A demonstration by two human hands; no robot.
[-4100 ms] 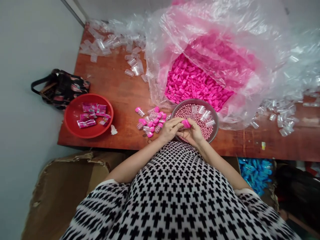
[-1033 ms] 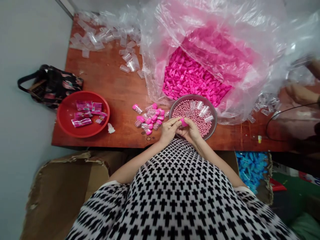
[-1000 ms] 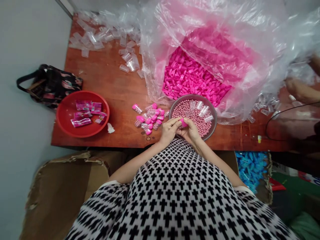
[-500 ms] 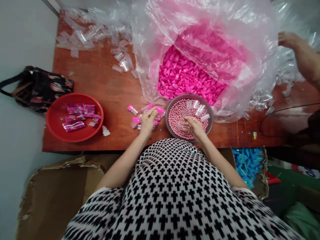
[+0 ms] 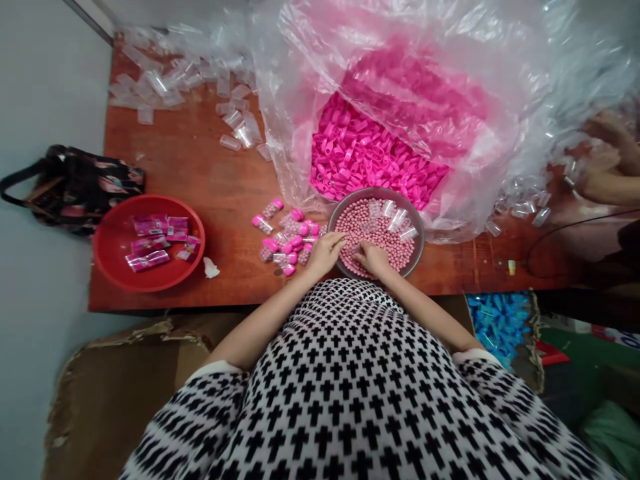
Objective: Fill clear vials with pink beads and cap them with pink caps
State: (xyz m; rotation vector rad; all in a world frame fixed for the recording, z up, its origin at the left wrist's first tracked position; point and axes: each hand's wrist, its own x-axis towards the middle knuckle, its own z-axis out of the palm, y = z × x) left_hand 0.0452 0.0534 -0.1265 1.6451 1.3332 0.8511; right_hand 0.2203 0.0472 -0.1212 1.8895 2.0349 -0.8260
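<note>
Left hand: poised at the left rim of the grey bowl; grip with thumb and fingertips drawn near each other, too small to tell if clasping a piece.
Right hand: lowered into the near part of the bowl, fingers curled toward the pink beads; cannot tell if grip apart or clamped, fingertips hidden.
Pink beads: spread across the bowl; likely light, hard, smooth and quick to roll; best scooped or pinched between fingertips.
Clear tubes: lying on the beads at the far right; probably thin-walled and slippery; best held lightly around the middle.
Capped containers: clustered just left of the bowl, beads inside; likely stiff, prone to roll.
Edges: bowl close to the near edge of the surface; loose plastic bag at the far rim, could snag.
Open room: mostly leftward, between capped containers and red basin; narrower strip rightward along the near edge.
</note>
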